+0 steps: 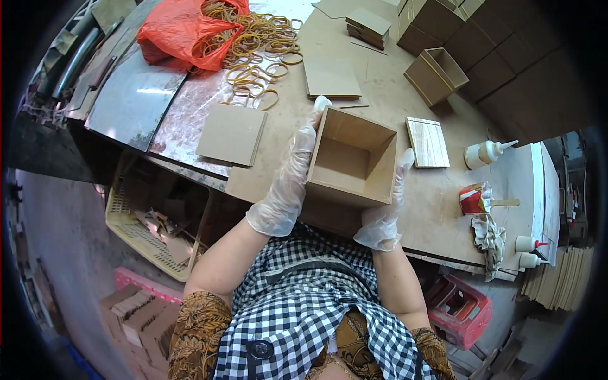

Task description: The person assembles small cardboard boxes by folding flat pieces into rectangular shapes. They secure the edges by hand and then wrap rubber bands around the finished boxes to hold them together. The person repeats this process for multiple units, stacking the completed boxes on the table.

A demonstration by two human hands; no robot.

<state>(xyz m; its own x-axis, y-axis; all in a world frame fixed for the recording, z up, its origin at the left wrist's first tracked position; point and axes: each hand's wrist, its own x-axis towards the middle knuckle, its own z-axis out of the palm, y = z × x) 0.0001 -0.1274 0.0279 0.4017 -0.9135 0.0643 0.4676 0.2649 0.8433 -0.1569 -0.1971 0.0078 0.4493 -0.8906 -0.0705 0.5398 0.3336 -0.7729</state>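
Note:
An open-topped brown fibreboard box [345, 158] is held between my two hands at the table's near edge, its opening facing up toward me. My left hand [296, 158], in a clear plastic glove, presses along the box's left wall with the fingertips near its far corner. On the opposite wall lies my right hand [392, 202], gloved the same way and partly hidden behind the box. Just right of the box is a small stack of light wood-grained panels [427, 142]. To the left sits a stack of square brown boards [232, 134].
Rubber bands [259, 63] spill from a red plastic bag [183, 35] at the far left. Finished-looking boxes [437, 76] are piled far right. Glue bottles [484, 154], a red tub [474, 198] and a rag [489, 237] line the right. A yellow basket [136, 231] stands below left.

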